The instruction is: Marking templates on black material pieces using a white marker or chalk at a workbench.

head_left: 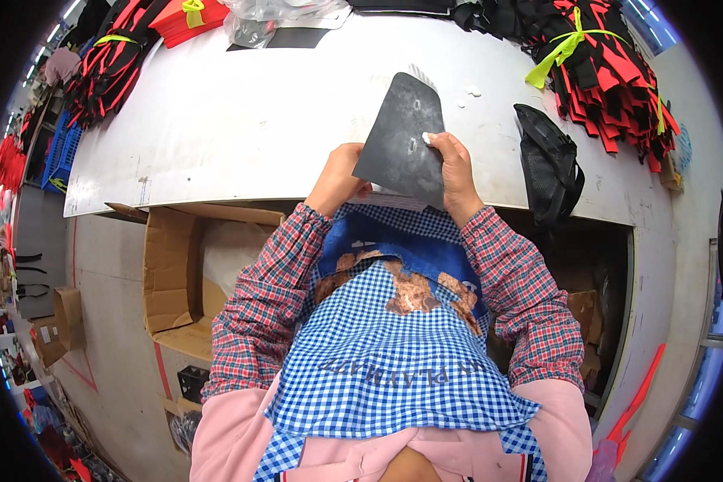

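Note:
A dark grey, flat panel (pixel 399 157) with a slanted top and pale smudges is held tilted over the table's near edge. It has two small slots with light rims. My left hand (pixel 341 178) is closed at its lower left edge, the fingertips partly hidden behind it. My right hand (pixel 458 173) grips the right edge, thumb on the front face. At that thumb tip is a small white piece (pixel 428 138), which may be a cover or a scrap. A striped pale edge (pixel 422 75) shows behind the panel's top.
A black mesh pouch (pixel 550 165) lies right of my right hand on the white table (pixel 217 120). Bundles of red and black strips (pixel 606 80) tied with yellow-green bands sit at the back. White scraps (pixel 472 91) lie beyond the panel. Below the left edge stands an open cardboard box (pixel 173 277).

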`<state>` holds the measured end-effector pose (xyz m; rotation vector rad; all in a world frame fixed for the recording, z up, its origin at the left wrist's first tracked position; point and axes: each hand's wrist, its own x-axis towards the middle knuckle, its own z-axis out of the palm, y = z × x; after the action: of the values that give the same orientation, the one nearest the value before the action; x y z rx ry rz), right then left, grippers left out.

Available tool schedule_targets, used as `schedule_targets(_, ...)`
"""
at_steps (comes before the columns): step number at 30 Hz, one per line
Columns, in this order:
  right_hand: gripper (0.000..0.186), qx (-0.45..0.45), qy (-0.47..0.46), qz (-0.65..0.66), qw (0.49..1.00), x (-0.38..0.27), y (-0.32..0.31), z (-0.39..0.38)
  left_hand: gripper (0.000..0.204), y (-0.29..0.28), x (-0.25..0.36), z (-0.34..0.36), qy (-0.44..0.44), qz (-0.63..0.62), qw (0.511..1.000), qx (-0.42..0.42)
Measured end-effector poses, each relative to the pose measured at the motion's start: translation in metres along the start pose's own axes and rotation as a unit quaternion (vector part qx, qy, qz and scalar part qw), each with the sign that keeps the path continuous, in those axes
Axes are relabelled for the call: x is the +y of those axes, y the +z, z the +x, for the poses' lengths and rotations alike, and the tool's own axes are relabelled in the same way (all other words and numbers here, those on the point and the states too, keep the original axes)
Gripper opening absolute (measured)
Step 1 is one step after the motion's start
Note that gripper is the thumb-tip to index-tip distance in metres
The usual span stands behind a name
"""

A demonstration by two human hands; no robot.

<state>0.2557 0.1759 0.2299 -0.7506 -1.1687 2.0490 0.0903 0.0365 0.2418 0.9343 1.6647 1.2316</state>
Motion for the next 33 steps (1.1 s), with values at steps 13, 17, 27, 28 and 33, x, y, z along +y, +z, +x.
schedule_targets(13, 0.013, -0.023, 0.005, -0.007, 1.0, -0.005, -0.004, 0.0, 0.021, 0.001, 0.006, 0.004, -0.022, 0.001, 0.999, -0.029)
schedule_targets(17, 0.014, -0.026, 0.008, -0.019, 0.999, -0.01, 0.001, -0.001, 0.026, -0.003, 0.0, 0.008, -0.039, -0.027, 0.998, -0.042)
schedule_targets(27, 0.015, -0.053, 0.017, -0.029, 0.998, -0.004, -0.001, 0.003, 0.032, 0.0, -0.016, 0.017, 0.023, 0.019, 0.999, -0.024)
schedule_targets(28, 0.015, -0.053, 0.009, -0.034, 0.998, -0.002, -0.003, 0.004, 0.032, 0.0, -0.016, 0.018, 0.024, 0.019, 0.999, -0.026)
schedule_targets(33, 0.016, -0.057, 0.006, -0.036, 0.998, -0.002, -0.001, 0.002, 0.03, 0.0, -0.013, 0.011, 0.029, 0.008, 1.0, -0.001)
